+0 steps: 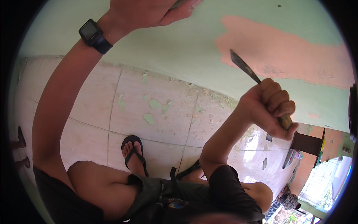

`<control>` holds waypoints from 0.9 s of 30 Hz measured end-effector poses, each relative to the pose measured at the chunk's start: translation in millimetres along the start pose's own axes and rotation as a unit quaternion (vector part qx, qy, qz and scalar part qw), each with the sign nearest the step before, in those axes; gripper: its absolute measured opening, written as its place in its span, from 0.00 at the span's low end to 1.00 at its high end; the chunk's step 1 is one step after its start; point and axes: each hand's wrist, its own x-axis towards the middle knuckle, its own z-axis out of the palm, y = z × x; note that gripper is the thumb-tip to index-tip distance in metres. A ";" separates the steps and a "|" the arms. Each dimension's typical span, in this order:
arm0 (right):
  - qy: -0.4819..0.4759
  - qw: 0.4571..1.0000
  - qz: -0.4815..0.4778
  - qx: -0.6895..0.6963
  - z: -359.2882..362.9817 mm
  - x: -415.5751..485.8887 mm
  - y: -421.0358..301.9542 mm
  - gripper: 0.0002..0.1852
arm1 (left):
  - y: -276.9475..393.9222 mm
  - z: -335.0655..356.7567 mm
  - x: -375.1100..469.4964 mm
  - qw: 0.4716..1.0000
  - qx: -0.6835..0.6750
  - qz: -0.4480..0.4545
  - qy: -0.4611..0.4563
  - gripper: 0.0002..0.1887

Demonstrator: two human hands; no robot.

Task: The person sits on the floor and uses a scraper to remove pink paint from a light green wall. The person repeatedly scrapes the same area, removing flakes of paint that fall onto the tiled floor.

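Observation:
My right hand [272, 105] is closed round the handle of a scraper [244, 65], a putty knife or similar blade. Its dark metal blade points up and left, in front of a painted wall [167, 53]. Green paint covers much of that wall, with a large bare-looking salmon patch [291, 53] behind and above the blade. My left hand [156, 12], with a black watch on its wrist, is at the wall near the top edge; its fingertips are partly cut off by the frame, and nothing is seen in it.
Green paint flakes [154, 103] lie on the tiled floor [89, 134], with more debris along the wall's foot. A brown piece of furniture [307, 143] stands at the right. Another person [291, 200] is at lower right. Two more feet [21, 144] show at the far left.

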 end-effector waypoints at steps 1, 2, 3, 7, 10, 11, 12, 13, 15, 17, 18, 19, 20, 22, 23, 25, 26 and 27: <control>0.016 0.998 -0.031 0.057 2.1 1.0 1.1 0.30 | -1.0 -3.0 0.6 1.000 0.013 0.004 -0.012 0.29; 0.040 0.999 -0.017 0.008 3.0 0.6 1.6 0.29 | -0.3 -4.2 1.1 0.999 0.027 0.008 -0.025 0.30; -0.002 0.996 0.028 -0.084 4.6 1.2 3.9 0.29 | -2.0 -6.8 0.4 0.996 0.069 0.025 -0.045 0.30; -0.022 0.997 -0.078 -0.002 7.5 -1.2 -0.8 0.29 | 0.8 -5.1 -0.6 0.998 0.062 0.016 -0.013 0.30; -0.057 0.991 -0.042 -0.116 5.1 -2.5 -1.7 0.29 | 1.3 -0.3 -2.0 0.999 0.049 0.009 -0.003 0.30; -0.066 0.985 -0.007 -0.157 4.5 -2.4 -1.5 0.29 | 0.7 1.0 -1.9 0.999 0.046 0.012 0.001 0.30; -0.051 0.992 -0.043 -0.103 3.4 -3.4 -1.3 0.29 | 0.3 1.3 -1.5 0.999 0.045 0.015 0.003 0.30; -0.059 0.992 -0.089 -0.067 3.1 -3.8 -1.2 0.30 | -0.4 -0.3 -1.9 0.999 0.051 0.015 -0.002 0.30; -0.126 0.984 -0.056 -0.112 1.4 -5.8 0.8 0.31 | -0.7 -3.1 -2.6 0.998 0.062 0.015 -0.014 0.30; -0.112 0.986 -0.085 -0.086 0.4 -6.3 1.8 0.31 | -0.1 -1.9 -2.2 0.998 0.057 0.017 -0.008 0.30; -0.097 0.988 -0.103 -0.062 0.2 -6.2 1.0 0.31 | -0.4 -1.2 -1.6 0.998 0.053 0.019 -0.003 0.30; -0.123 0.983 -0.107 -0.087 0.6 -6.0 -1.3 0.31 | -0.6 -2.0 -2.0 0.998 0.059 0.020 -0.007 0.30; -0.131 0.980 -0.120 -0.088 0.7 -5.2 -4.0 0.31 | -1.1 -2.3 -2.3 0.998 0.064 0.020 -0.011 0.30; -0.174 0.967 -0.140 -0.118 0.9 -2.2 -10.3 0.31 | -1.9 -1.7 -3.6 0.997 0.076 0.023 -0.022 0.30; -0.173 0.972 -0.121 -0.107 0.7 -0.3 -12.4 0.31 | -2.7 -1.0 -4.3 0.996 0.079 0.026 -0.022 0.30; -0.164 0.980 -0.077 -0.081 -0.1 2.2 -15.8 0.30 | -3.2 -0.3 -5.6 0.996 0.079 0.029 -0.017 0.30; -0.139 0.986 -0.089 -0.023 -0.7 2.7 -17.0 0.30 | -2.9 -0.8 -6.2 0.996 0.079 0.029 -0.015 0.30; -0.125 0.990 -0.048 -0.043 -2.3 3.4 -16.5 0.30 | -2.9 -0.4 -5.9 0.996 0.078 0.029 -0.014 0.30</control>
